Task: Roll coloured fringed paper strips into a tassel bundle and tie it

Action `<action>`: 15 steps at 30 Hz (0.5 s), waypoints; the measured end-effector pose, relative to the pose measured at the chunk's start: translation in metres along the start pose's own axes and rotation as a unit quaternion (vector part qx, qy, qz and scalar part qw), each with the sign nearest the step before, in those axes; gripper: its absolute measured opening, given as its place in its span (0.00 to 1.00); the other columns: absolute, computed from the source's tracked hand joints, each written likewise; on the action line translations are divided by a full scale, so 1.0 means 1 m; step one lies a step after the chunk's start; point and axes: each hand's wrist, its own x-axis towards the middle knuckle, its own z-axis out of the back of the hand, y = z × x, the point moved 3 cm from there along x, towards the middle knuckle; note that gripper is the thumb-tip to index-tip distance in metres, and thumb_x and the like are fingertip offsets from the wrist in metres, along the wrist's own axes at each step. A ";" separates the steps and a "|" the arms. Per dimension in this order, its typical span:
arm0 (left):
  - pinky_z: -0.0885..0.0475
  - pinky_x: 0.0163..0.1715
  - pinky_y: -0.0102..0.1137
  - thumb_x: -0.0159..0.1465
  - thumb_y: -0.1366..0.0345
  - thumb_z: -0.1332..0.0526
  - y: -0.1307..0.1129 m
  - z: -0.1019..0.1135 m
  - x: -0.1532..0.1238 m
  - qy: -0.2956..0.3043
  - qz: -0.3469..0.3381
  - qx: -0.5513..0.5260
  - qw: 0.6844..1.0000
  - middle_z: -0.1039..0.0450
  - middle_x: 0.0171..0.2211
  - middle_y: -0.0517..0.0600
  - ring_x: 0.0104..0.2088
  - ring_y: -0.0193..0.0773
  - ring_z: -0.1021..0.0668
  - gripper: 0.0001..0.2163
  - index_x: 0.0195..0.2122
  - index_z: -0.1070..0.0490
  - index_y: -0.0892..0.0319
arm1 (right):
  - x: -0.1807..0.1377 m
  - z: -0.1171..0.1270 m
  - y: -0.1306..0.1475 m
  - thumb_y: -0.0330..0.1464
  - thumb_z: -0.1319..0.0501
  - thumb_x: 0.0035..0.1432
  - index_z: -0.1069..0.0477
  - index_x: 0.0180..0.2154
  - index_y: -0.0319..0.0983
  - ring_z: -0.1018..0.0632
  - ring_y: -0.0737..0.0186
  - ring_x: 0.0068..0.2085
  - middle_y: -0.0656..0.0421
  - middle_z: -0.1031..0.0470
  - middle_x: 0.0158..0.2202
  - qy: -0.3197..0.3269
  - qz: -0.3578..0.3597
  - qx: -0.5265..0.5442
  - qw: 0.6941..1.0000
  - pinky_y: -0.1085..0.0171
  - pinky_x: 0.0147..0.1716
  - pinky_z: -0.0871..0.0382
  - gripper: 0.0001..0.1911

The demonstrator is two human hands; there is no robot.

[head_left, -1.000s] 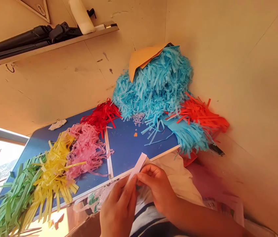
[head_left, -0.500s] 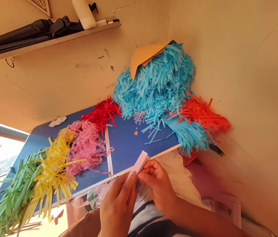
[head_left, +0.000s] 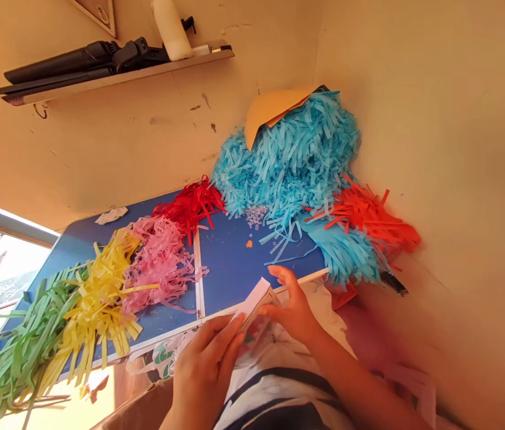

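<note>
A narrow folded strip of pale pink paper slants up over the front edge of the table. My left hand pinches its lower end between thumb and fingers. Beside the strip's upper right side is my right hand, its fingers spread and its thumb close to the paper; whether the thumb touches it I cannot tell. Below the strip, a loose pinkish sheet hangs partly hidden over my lap. Beyond both hands lies the blue table, with a small orange scrap on it.
Fringed paper lies along the table: green, yellow, pink and red. A big light-blue heap with orange card on top fills the corner. Red-orange strips rest at right. A wall shelf holds black objects.
My right hand has opened, its fingers lifting away from the folded paper strip. My left hand still grips the strip and has shifted slightly left and down. The view has tilted a little.
</note>
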 end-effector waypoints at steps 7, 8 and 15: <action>0.25 0.25 0.30 0.72 0.54 0.48 0.004 0.027 0.012 0.102 0.022 0.113 0.988 0.20 0.36 0.49 0.30 0.41 0.18 0.15 0.47 0.26 0.53 | -0.011 -0.016 0.019 0.40 0.29 0.45 0.25 0.37 0.40 0.30 0.62 0.32 0.63 0.27 0.30 0.130 0.015 -0.037 0.991 0.66 0.33 0.35 0.17; 0.25 0.26 0.32 0.72 0.55 0.49 0.004 0.028 0.011 0.120 0.026 0.117 0.986 0.20 0.36 0.49 0.30 0.42 0.18 0.15 0.46 0.26 0.54 | -0.013 -0.018 0.020 0.40 0.29 0.46 0.24 0.36 0.40 0.30 0.62 0.31 0.63 0.26 0.29 0.128 0.014 -0.041 0.991 0.66 0.33 0.35 0.16; 0.27 0.38 0.31 0.69 0.59 0.42 0.002 0.028 -0.002 0.192 0.094 -0.026 0.977 0.22 0.43 0.50 0.40 0.41 0.20 0.12 0.52 0.32 0.52 | -0.016 -0.022 0.026 0.42 0.30 0.47 0.22 0.35 0.41 0.27 0.59 0.32 0.61 0.24 0.30 0.146 0.025 -0.136 0.980 0.65 0.32 0.33 0.14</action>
